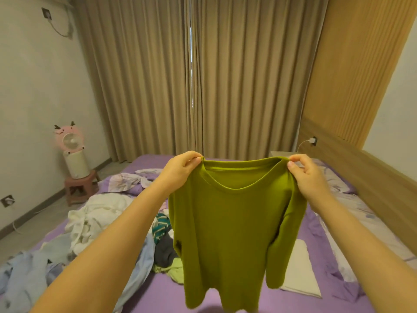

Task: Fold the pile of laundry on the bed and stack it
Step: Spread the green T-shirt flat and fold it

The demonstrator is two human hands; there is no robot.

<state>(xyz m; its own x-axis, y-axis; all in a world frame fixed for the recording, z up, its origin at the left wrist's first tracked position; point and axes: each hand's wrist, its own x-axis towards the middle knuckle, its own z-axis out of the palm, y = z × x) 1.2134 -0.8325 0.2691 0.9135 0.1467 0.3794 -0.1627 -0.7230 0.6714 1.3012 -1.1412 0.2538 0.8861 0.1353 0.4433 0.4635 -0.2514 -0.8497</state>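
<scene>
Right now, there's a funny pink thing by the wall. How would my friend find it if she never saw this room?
Start at the long beige curtains and go left to the white wall. A small reddish-brown stool stands on the floor there, beside the purple bed. On it sits the pink fan on a cream round base, the only thing with little antlers and a face.

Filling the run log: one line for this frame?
step: shirt held up | left hand: pinches shoulder | right hand: pinches shoulder | green shirt: hanging above bed | unfolded pile: left
</scene>
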